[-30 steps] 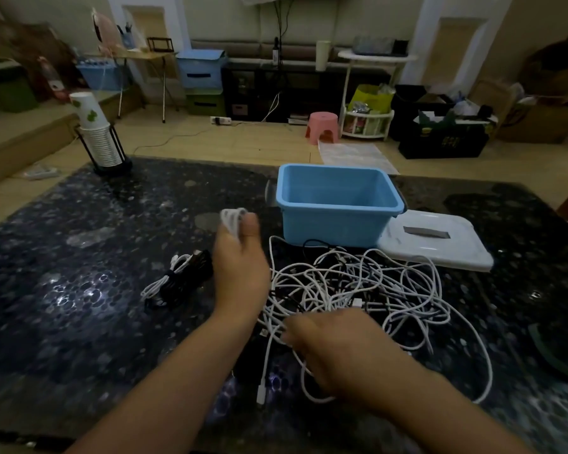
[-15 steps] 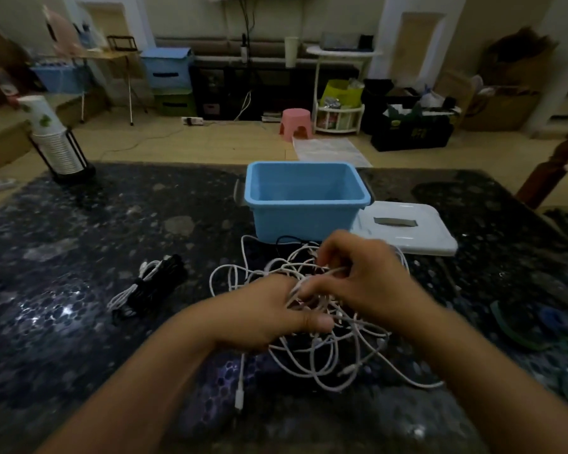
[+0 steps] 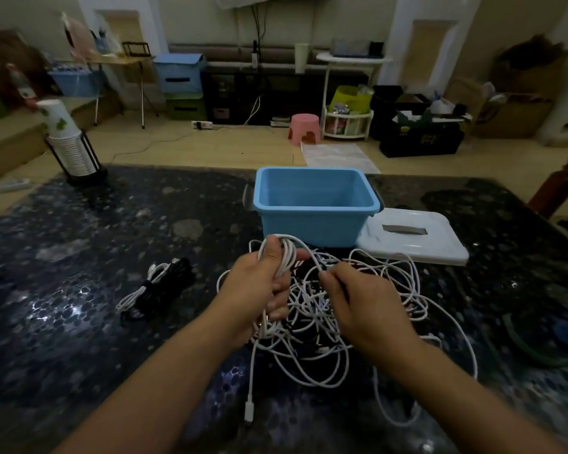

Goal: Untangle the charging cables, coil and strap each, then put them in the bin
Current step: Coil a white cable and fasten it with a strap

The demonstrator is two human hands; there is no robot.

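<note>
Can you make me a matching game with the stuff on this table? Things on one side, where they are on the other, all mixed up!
Things:
1. bin
2. white lid
3. cup stack
4. coiled cable bundle

Places:
A. far left corner of the table
B. lying flat just right of the blue tub
C. middle of the table, behind the tangled white cables
D. on the table left of the left hand

Pairs: 1-C, 2-B, 3-A, 4-D
</note>
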